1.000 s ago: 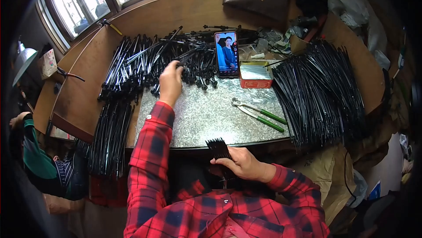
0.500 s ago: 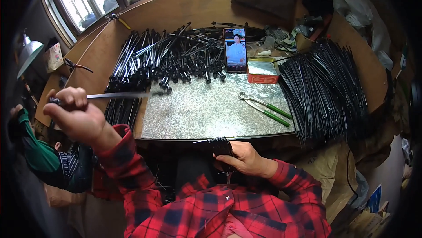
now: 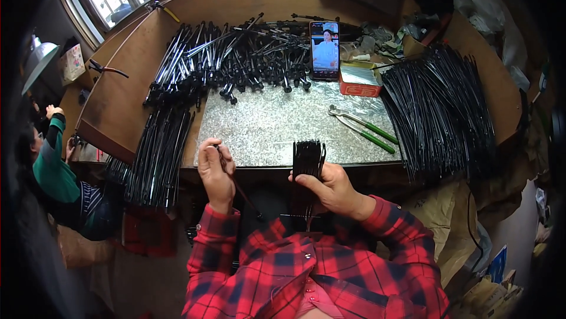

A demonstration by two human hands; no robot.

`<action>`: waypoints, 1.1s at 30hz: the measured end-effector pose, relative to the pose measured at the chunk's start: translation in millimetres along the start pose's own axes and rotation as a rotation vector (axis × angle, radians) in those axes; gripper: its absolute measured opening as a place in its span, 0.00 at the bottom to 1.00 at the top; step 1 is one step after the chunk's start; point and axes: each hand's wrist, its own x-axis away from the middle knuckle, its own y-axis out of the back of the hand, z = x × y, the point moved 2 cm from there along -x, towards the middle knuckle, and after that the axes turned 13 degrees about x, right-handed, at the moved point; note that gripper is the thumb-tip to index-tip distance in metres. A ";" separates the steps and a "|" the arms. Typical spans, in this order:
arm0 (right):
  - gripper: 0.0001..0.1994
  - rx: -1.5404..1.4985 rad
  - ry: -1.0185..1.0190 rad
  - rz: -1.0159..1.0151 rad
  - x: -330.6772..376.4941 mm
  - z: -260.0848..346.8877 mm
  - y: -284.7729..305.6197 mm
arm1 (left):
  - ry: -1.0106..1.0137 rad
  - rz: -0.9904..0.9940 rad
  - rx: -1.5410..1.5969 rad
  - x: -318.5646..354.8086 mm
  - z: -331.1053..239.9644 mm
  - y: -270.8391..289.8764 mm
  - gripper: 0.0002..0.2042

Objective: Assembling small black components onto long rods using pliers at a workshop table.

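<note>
While the right hand (image 3: 333, 190) grips a bundle of black strips (image 3: 308, 155) at the board's (image 3: 265, 119) near edge, the left hand (image 3: 216, 176) holds one dark rod (image 3: 246, 197). Work appears part-done: left pile (image 3: 203, 62) and right pile (image 3: 439, 118) lie unheld.

left grip (image 3: 217, 173): thin dark rod (image 3: 243, 190) | right grip (image 3: 341, 192): black bundle (image 3: 309, 157) | pincers (image 3: 377, 141): on worktop (image 3: 259, 118)
</note>
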 end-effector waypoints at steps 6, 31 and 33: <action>0.07 -0.041 -0.100 -0.016 -5.1 -10.5 -8.0 | 0.011 -0.005 -0.049 0.2 18.3 14.1 0.12; 0.09 0.040 0.141 0.083 -16.7 5.4 -53.8 | 0.208 0.094 0.291 32.3 -19.0 -52.1 0.18; 0.09 0.049 0.147 0.082 -16.2 5.2 -55.0 | 0.218 0.136 0.328 33.0 -18.0 -50.4 0.18</action>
